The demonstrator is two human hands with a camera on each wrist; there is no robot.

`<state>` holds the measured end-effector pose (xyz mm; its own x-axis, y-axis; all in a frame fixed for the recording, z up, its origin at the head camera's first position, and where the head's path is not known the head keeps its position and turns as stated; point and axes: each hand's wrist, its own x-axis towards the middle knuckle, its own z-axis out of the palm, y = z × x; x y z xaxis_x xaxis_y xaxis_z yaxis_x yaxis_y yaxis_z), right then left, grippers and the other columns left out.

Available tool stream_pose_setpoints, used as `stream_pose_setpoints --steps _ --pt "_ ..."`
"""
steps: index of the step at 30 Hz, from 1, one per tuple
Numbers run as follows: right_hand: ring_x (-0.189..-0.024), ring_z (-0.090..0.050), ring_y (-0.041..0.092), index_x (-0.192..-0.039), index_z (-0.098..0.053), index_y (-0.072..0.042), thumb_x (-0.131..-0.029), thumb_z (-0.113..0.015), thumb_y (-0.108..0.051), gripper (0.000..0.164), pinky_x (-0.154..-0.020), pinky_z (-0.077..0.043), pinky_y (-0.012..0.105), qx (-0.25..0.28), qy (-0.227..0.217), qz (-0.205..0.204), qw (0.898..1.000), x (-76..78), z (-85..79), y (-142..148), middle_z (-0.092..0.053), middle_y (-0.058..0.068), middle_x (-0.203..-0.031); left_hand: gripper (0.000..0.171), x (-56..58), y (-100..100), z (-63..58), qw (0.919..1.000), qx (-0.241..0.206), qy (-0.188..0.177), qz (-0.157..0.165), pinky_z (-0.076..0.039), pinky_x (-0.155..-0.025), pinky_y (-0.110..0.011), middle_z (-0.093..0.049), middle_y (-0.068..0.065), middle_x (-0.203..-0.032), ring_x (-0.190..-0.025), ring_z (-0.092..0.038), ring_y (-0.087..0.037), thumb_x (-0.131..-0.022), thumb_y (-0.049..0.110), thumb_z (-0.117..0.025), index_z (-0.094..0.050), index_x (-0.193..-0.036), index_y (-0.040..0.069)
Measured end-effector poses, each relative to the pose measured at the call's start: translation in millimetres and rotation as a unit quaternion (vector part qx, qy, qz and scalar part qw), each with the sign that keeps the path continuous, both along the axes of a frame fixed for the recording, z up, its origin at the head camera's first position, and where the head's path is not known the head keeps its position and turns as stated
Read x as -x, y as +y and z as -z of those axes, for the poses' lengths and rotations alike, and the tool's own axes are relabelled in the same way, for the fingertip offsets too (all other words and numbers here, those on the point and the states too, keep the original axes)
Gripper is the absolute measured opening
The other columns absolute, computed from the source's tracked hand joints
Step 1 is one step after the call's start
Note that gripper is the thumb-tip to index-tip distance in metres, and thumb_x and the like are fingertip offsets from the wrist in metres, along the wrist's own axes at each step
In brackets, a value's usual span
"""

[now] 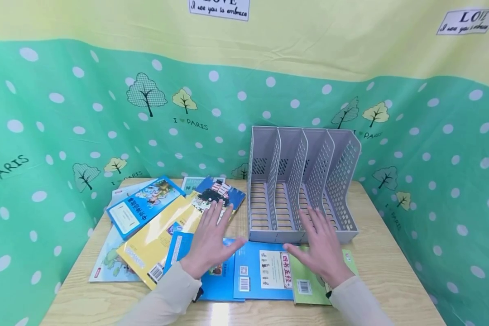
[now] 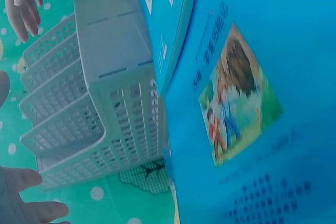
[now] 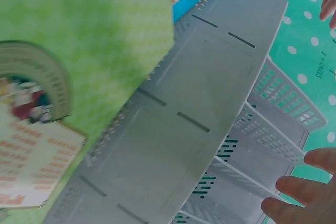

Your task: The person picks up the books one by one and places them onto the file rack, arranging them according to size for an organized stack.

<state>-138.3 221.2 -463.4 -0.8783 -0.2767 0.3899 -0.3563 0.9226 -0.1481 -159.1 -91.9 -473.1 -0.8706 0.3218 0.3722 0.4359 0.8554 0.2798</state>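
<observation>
My left hand (image 1: 212, 240) is held over the books with its fingers spread and nothing in it. Below it lie a blue book (image 1: 224, 287) and a yellow book (image 1: 146, 244). My right hand (image 1: 319, 246), fingers extended, hovers over a green book (image 1: 309, 287) and the front edge of a grey file rack (image 1: 301, 236). Between the hands a second blue book (image 1: 256, 271) lies flat, its cover partly white. In the left wrist view, the blue book (image 2: 241, 182) shows a small picture; in the right wrist view, the green book (image 3: 105, 35) lies beside the rack (image 3: 205, 87).
On the left, a blue-bordered book (image 1: 144, 206), a dark blue book (image 1: 234, 194) and a pale book (image 1: 110, 258) overlap in a pile. The rack has several upright compartments. A green dotted curtain (image 1: 212, 113) surrounds the wooden table (image 1: 383, 271).
</observation>
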Motion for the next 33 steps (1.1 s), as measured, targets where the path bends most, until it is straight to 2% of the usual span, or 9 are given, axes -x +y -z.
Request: stream_pose_setpoints --steps 5,7,13,18,21,25,28,33 --pt "-0.143 -0.017 0.035 -0.151 -0.026 -0.015 -0.077 -0.06 -0.07 0.098 -0.117 -0.009 0.049 -0.008 0.004 -0.002 1.0 -11.8 3.1 11 -0.024 0.016 -0.155 0.092 -2.3 11 1.8 0.999 -0.032 -0.031 0.004 -0.02 -0.115 -0.05 -0.019 -0.012 -0.157 -0.144 -0.014 -0.031 -0.085 0.067 -0.053 -0.025 -0.152 0.011" --pt "-0.142 -0.02 0.035 -0.149 -0.03 -0.012 -0.077 -0.061 -0.069 0.097 -0.116 -0.011 0.049 -0.012 0.009 -0.004 1.0 -17.0 5.1 16 -0.027 0.017 -0.153 0.095 -3.5 17 2.4 0.9972 -0.051 -0.056 0.002 -0.021 -0.115 -0.049 -0.019 -0.011 -0.157 -0.144 -0.016 -0.031 -0.084 0.067 -0.054 -0.023 -0.152 0.007" --pt "-0.136 -0.029 0.039 -0.144 -0.039 -0.005 -0.077 -0.061 -0.068 0.094 -0.112 -0.022 0.054 -0.018 0.028 -0.009 0.999 -31.8 10.3 27 -0.034 0.019 -0.149 0.103 -3.2 30 5.4 0.9914 -0.07 -0.11 -0.009 -0.022 -0.114 -0.045 -0.018 -0.013 -0.157 -0.143 -0.02 -0.031 -0.084 0.077 -0.039 -0.017 -0.151 0.001" --pt "-0.133 -0.034 0.039 -0.139 -0.046 -0.003 -0.076 -0.063 -0.068 0.092 -0.11 -0.025 0.053 -0.024 0.031 -0.016 0.999 -42.3 14.5 39 -0.041 0.019 -0.144 0.1 0.6 39 6.9 0.9846 -0.106 -0.139 -0.005 -0.026 -0.113 -0.047 -0.023 -0.017 -0.155 -0.141 -0.024 -0.034 -0.085 0.074 -0.04 -0.022 -0.15 0.0" --pt "-0.13 -0.039 0.037 -0.137 -0.048 -0.004 -0.076 -0.063 -0.068 0.09 -0.11 -0.027 0.052 -0.035 0.004 -0.024 0.999 -47.0 16.5 44 -0.046 0.017 -0.141 0.096 2.5 43 7.1 0.9774 -0.135 -0.162 -0.003 -0.027 -0.112 -0.047 -0.024 -0.017 -0.155 -0.14 -0.025 -0.033 -0.088 0.069 -0.044 -0.023 -0.15 0.0" --pt "-0.126 -0.044 0.034 -0.135 -0.051 -0.005 -0.073 -0.066 -0.069 0.091 -0.106 -0.033 0.052 -0.059 -0.06 -0.028 0.996 -54.2 19.6 51 -0.05 0.016 -0.138 0.089 4.2 47 8.9 0.9664 -0.176 -0.188 -0.001 -0.028 -0.112 -0.047 -0.024 -0.018 -0.154 -0.14 -0.026 -0.034 -0.091 0.059 -0.052 -0.022 -0.15 -0.001" --pt "-0.126 -0.046 0.035 -0.135 -0.052 -0.007 -0.068 -0.069 -0.071 0.095 -0.105 -0.034 0.054 -0.073 -0.107 -0.026 0.991 -59.3 22.3 55 -0.049 0.016 -0.138 0.082 5.8 50 10.7 0.9594 -0.203 -0.196 0.001 -0.027 -0.112 -0.048 -0.025 -0.017 -0.154 -0.14 -0.026 -0.034 -0.093 0.051 -0.054 -0.024 -0.149 0.0" --pt "-0.128 -0.044 0.034 -0.138 -0.05 -0.011 -0.062 -0.068 -0.076 0.102 -0.107 -0.031 0.056 -0.093 -0.18 -0.021 0.979 -65.6 25.5 65 -0.048 0.014 -0.14 0.069 10.0 58 13.0 0.9524 -0.234 -0.195 0.008 -0.028 -0.112 -0.048 -0.033 -0.015 -0.151 -0.139 -0.029 -0.033 -0.095 0.042 -0.055 -0.032 -0.147 0.002"
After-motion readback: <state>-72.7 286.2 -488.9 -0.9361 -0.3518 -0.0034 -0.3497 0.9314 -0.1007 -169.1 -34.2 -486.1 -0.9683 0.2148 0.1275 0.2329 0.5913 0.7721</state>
